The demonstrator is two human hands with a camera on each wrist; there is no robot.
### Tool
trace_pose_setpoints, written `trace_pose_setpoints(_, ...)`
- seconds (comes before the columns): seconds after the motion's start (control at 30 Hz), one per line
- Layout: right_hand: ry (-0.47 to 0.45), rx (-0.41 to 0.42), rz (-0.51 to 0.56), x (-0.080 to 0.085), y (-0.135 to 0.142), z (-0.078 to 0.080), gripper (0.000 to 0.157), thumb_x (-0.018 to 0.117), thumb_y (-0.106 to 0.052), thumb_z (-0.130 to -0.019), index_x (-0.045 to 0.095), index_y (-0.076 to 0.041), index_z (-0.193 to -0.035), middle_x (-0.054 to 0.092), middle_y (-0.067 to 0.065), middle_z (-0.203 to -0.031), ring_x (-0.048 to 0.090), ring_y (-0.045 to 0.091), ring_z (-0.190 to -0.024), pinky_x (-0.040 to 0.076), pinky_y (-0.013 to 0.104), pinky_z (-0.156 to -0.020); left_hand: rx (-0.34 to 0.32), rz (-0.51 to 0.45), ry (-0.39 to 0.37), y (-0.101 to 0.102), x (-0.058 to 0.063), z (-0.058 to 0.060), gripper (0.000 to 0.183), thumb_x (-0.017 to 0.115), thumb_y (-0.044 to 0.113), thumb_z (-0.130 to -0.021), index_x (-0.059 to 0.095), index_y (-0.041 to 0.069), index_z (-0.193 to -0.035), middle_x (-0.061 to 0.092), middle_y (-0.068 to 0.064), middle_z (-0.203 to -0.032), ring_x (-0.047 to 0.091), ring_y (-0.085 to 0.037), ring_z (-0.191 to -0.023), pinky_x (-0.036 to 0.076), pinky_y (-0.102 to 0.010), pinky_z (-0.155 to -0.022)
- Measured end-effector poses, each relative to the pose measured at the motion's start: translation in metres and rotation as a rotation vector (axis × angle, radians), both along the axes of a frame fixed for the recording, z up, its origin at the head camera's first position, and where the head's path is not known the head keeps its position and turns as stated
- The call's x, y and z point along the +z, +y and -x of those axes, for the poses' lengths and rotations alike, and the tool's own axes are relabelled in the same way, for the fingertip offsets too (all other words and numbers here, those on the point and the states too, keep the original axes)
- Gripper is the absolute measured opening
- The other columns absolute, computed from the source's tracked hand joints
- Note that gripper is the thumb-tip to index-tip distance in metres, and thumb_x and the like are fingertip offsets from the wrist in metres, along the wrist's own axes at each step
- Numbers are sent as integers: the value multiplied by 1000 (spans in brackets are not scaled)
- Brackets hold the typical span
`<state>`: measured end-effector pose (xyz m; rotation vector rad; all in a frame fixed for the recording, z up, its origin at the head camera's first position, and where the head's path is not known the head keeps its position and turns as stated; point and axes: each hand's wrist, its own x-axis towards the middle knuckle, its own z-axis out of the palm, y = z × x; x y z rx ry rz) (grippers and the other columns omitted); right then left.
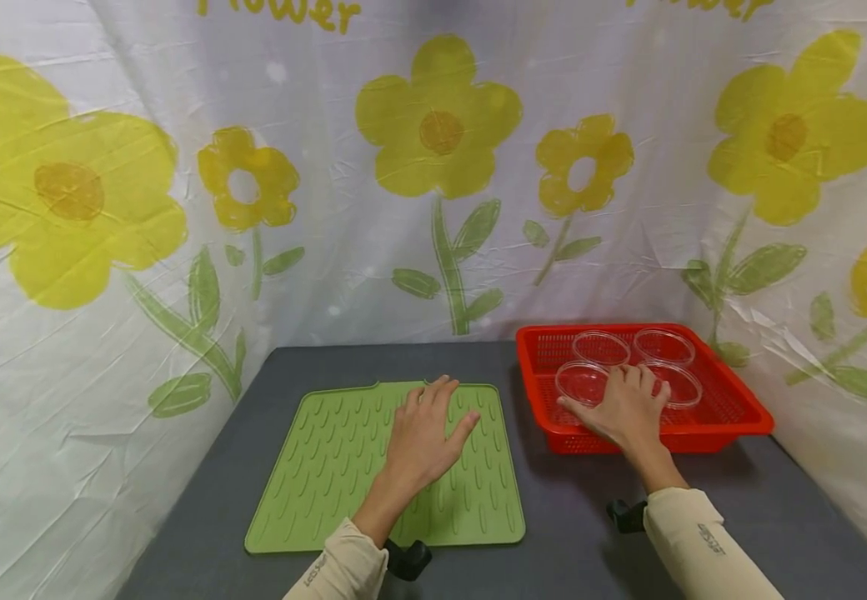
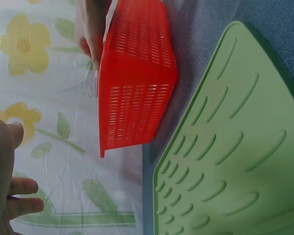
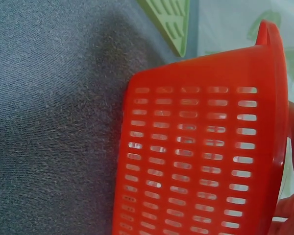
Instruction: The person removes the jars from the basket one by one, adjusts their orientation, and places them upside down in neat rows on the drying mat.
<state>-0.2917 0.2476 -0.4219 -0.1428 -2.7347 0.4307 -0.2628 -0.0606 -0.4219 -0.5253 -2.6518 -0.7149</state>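
Observation:
Several clear round dishes, probably petri dishes, stand in a red plastic basket point(image 1: 734, 429). My right hand point(image 1: 632, 408) is over the basket's near rim, thumb and fingers spread apart. Its fingertips overlap the near-left dish point(image 1: 578, 379) and the near-right dish point(image 1: 684, 387) in the head view. The far-left dish point(image 1: 600, 346) and far-right dish point(image 1: 664, 343) lie beyond the fingers. My left hand point(image 1: 422, 442) hovers over a green ridged mat point(image 1: 328, 475), fingers extended and holding nothing. In the right wrist view the basket's wall point(image 3: 196, 147) hides most of the right hand.
The mat and basket sit side by side on a dark grey table point(image 1: 553, 542), with a narrow strip of table between them. A white curtain with yellow flowers point(image 1: 313, 292) hangs behind the table and along both sides.

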Motion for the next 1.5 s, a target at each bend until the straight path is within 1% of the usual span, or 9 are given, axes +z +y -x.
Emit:
trace_pose_setpoints(0.2, -6, 0, 26, 1, -1, 0, 95, 78, -58, -77, 50, 16, -131, 48, 39, -134, 28, 57, -133, 15, 81, -107, -1, -13, -4, -1, 0, -1, 64, 48, 57, -102, 49, 15, -151, 37, -5, -165, 39, -47, -145, 39, -70, -107)
trace_pose_setpoints(0.37, 31, 41, 90, 1, -2, 0, 94, 83, -55, -74, 51, 11, -133, 52, 34, -133, 30, 55, -134, 17, 77, -107, -7, -12, -1, -1, 1, -2, 64, 48, 57, -103, 50, 15, -150, 36, -5, -165, 38, -47, -146, 39, -71, -107)
trace_pose_setpoints(0.63, 116, 86, 191, 11, -8, -5, 102, 87, -49, -74, 43, 10, -144, 53, 36, -137, 49, 54, -121, 33, 72, -107, -31, -2, -13, 2, 1, -5, 57, 46, 56, -104, 53, 21, -149, 38, -5, -164, 37, -48, -145, 37, -72, -107)
trace_pose_setpoints(0.83, 102, 147, 311, 23, -8, -13, 104, 86, -46, -77, 36, 10, -149, 47, 35, -143, 48, 52, -125, 41, 71, -106, -43, -28, 9, 5, 0, -5, 53, 50, 53, -103, 55, 23, -146, 42, -6, -162, 41, -46, -143, 39, -73, -105)
trace_pose_setpoints(0.93, 103, 176, 349, 27, -6, -15, 105, 87, -44, -77, 34, 10, -150, 46, 35, -145, 47, 52, -128, 43, 69, -106, -51, -52, 23, 5, 0, -4, 50, 52, 51, -103, 58, 22, -143, 44, -7, -160, 42, -46, -142, 40, -73, -104)
trace_pose_setpoints(1.13, 125, 194, 367, 31, -6, -20, 106, 87, -43, -78, 33, 9, -152, 44, 35, -148, 45, 53, -131, 41, 71, -106, -60, -85, 45, 4, -1, -4, 49, 54, 49, -102, 59, 21, -142, 47, -7, -158, 45, -42, -142, 43, -70, -103)
trace_pose_setpoints(1.23, 149, 202, 374, 35, -6, -23, 104, 87, -44, -78, 34, 8, -152, 46, 33, -147, 46, 51, -130, 44, 71, -103, -72, -108, 55, 4, 0, -4, 50, 56, 48, -102, 59, 18, -143, 48, -7, -157, 46, -38, -142, 43, -67, -105)
trace_pose_setpoints(1.37, 184, 209, 375, 45, -9, -29, 102, 87, -46, -78, 36, 5, -151, 48, 30, -145, 48, 49, -127, 48, 69, -99, -88, -139, 70, 6, 4, -5, 51, 59, 46, -101, 58, 17, -143, 49, -8, -156, 46, -36, -142, 43, -65, -108)
trace_pose_setpoints(1.5, 218, 242, 374, 58, -16, -33, 101, 87, -45, -77, 38, 2, -151, 49, 27, -146, 49, 47, -128, 47, 69, -99, -75, -176, 84, 8, 11, -7, 54, 64, 45, -98, 57, 15, -144, 51, -9, -154, 47, -36, -142, 43, -63, -109)
